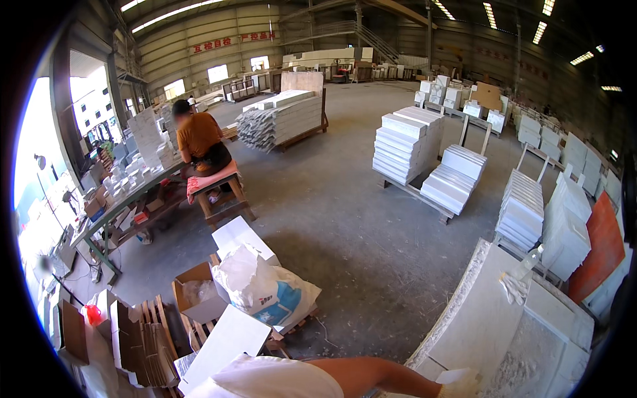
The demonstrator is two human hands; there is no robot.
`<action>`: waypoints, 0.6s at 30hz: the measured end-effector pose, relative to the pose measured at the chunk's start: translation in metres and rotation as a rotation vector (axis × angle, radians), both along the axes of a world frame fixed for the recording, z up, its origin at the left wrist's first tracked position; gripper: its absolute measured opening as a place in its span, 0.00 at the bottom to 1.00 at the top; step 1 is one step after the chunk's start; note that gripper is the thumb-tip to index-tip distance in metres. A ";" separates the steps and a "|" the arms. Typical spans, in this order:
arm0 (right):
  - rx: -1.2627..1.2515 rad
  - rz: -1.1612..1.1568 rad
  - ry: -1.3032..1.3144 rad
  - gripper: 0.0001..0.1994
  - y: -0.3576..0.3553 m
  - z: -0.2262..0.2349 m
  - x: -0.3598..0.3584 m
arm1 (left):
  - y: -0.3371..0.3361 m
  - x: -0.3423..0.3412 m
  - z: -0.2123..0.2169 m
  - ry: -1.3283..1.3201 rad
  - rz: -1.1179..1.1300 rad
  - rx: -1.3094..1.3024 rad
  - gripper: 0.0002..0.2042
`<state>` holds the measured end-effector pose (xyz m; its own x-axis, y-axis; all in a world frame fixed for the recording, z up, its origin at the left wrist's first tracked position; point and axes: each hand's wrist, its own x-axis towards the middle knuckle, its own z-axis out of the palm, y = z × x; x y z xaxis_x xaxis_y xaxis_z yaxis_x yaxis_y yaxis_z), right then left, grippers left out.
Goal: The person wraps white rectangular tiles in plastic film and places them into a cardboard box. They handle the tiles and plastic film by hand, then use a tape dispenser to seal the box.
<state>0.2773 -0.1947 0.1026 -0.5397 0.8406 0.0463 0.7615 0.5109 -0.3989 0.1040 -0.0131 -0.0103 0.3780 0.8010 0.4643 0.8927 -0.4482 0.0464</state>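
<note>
One gloved right hand (459,383) rests on a white stone slab (478,318); fingers' spread cannot be told. Open cardboard box (199,298) holds crumpled white plastic, beside a bulging white sack (262,288).

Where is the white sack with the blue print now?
In the head view the white sack lies left of centre on a wooden pallet, between an open cardboard box and a white slab.

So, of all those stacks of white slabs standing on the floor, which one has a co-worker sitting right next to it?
The small stack on the workbench at far left. A person in an orange shirt sits on a wooden bench beside it. The other stacks stand unattended on pallets.
</note>
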 end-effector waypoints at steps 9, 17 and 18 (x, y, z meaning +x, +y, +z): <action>0.016 -0.014 -0.012 0.39 0.001 0.000 0.011 | 0.013 0.006 -0.010 -0.030 -0.093 0.036 0.19; 0.043 -0.061 -0.024 0.39 -0.017 -0.001 0.023 | 0.012 0.013 -0.004 0.113 -0.058 -0.183 0.20; 0.049 -0.082 -0.025 0.39 -0.020 0.000 0.027 | 0.010 0.010 -0.006 0.040 -0.002 -0.037 0.19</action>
<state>0.3045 -0.2148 0.1025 -0.4703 0.8792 0.0762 0.8110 0.4646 -0.3555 0.1142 -0.0032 -0.0161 0.3974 0.8165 0.4189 0.8933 -0.4486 0.0269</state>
